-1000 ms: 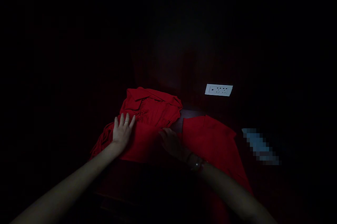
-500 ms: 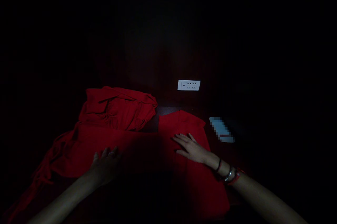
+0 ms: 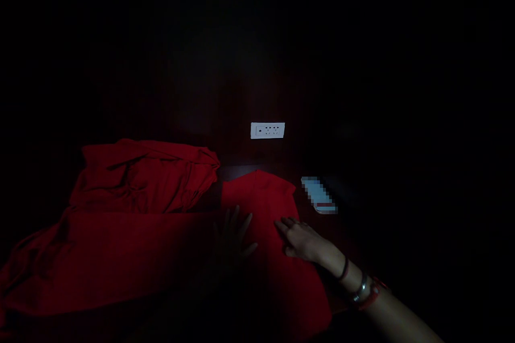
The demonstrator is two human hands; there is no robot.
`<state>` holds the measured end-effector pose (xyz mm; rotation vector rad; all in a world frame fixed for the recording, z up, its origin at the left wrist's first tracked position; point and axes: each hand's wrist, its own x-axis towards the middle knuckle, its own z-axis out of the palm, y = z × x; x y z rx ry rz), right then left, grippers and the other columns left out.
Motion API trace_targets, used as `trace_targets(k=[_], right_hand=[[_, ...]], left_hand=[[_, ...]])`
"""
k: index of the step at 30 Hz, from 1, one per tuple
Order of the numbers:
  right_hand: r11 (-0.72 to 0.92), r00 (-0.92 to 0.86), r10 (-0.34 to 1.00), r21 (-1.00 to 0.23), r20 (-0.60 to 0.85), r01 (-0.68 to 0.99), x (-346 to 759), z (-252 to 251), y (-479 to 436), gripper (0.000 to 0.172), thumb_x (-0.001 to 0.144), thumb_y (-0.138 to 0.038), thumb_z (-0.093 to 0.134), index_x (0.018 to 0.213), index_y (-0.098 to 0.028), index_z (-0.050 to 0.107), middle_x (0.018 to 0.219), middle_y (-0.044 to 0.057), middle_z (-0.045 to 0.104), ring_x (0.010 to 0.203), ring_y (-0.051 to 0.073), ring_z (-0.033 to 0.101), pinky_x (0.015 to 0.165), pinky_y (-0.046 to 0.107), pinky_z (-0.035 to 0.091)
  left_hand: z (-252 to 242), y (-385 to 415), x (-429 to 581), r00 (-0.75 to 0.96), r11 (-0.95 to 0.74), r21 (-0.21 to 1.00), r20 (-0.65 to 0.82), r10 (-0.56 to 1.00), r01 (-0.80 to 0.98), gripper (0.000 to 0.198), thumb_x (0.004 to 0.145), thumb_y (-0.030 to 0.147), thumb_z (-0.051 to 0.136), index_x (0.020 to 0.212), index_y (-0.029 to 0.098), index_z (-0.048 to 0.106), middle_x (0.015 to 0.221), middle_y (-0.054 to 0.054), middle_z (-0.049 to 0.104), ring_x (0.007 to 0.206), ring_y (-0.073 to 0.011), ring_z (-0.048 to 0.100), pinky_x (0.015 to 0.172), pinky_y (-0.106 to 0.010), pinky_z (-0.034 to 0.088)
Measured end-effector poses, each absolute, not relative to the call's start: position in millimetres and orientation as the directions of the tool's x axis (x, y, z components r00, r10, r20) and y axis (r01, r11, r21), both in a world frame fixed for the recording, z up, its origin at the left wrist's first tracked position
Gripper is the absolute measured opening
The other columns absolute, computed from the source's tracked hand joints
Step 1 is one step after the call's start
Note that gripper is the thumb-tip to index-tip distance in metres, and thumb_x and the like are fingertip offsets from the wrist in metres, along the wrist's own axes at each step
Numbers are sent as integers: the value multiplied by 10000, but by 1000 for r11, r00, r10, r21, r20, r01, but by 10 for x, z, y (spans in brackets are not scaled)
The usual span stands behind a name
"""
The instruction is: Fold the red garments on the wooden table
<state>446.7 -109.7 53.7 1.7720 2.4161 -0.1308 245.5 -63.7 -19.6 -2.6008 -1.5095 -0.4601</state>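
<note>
A red cloth [image 3: 116,257], like a scarf or shawl, spreads over a dark surface. Its right-hand part, a smooth folded panel [image 3: 259,195], runs from front to back. My left hand [image 3: 233,235] is over the panel's left side, fingers spread, mostly in deep shadow; whether it presses the fabric I cannot tell. On the panel's right side rests my right hand [image 3: 306,241], palm down, its fingers reaching left and slightly bent, gripping nothing. Behind, to the left, lies a bunched, wrinkled heap of red fabric [image 3: 161,176].
A white wall socket plate [image 3: 267,130] is set in the dark wall behind. To the right of the cloth lies a phone-like slab [image 3: 319,195], its face blurred out. Darkness hides most of the surroundings.
My left hand has moved right, from the left stretch of cloth onto the panel, its fingers now spread. My right hand has shifted toward the panel's right edge. The view has turned right.
</note>
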Motion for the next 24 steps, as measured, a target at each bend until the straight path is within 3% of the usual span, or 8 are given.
trace_targets(k=[4,7,13,16,18,21,24], right_hand=[[230,-226,973,98,-50,968,4525,592,-1162,380,818,-96,311,1149,-147,491,1022,145,592,895,212,583,745,314,450],[83,-87,995,86,45,993,4684,623,-1247,402,824,-96,287,1183,-151,460,1155,151,526,921,193,578,731,286,458],[50,-52,994,-15,-91,999,4777,512,-1427,504,823,-218,345,1324,-176,314,1351,144,324,1216,261,328,923,428,336],[142,-144,988,27,53,989,4576,492,-1350,529,811,-203,377,1333,-179,293,1389,121,256,1259,284,223,954,464,280],[231,-243,962,105,122,967,4405,494,-1248,457,822,-154,358,1279,-165,376,1342,133,340,1228,275,283,951,446,290],[351,-367,929,189,53,917,4250,466,-1130,361,841,-93,308,1149,-131,493,1141,158,532,1056,228,485,861,367,392],[425,-437,899,231,4,875,4301,404,-1133,366,838,-78,322,1167,-117,475,1128,161,541,999,219,530,804,330,438]], left_hand=[[-164,-618,2392,413,-445,91,243,878,891,666,729,522,475,1325,320,257,1433,-120,105,1274,-390,100,868,-671,205],[-159,-606,2351,386,-420,98,250,888,902,681,733,547,453,1334,315,231,1437,-120,80,1274,-399,78,854,-673,225],[-142,-640,2338,362,-402,111,271,892,909,710,726,548,462,1343,289,223,1435,-126,87,1267,-408,99,876,-648,237],[-88,-644,2383,389,-440,129,297,872,889,720,737,520,466,1355,270,191,1439,-118,68,1274,-389,97,897,-614,254],[-67,-621,2410,400,-459,135,317,860,878,719,747,504,461,1359,253,179,1439,-118,65,1279,-376,93,900,-595,272],[-86,-566,2414,402,-463,140,324,857,875,726,745,507,465,1358,217,205,1431,-139,99,1278,-369,117,907,-566,290],[-136,-526,2379,406,-469,144,323,855,871,762,722,551,473,1348,180,248,1417,-170,143,1266,-381,155,920,-536,296]])
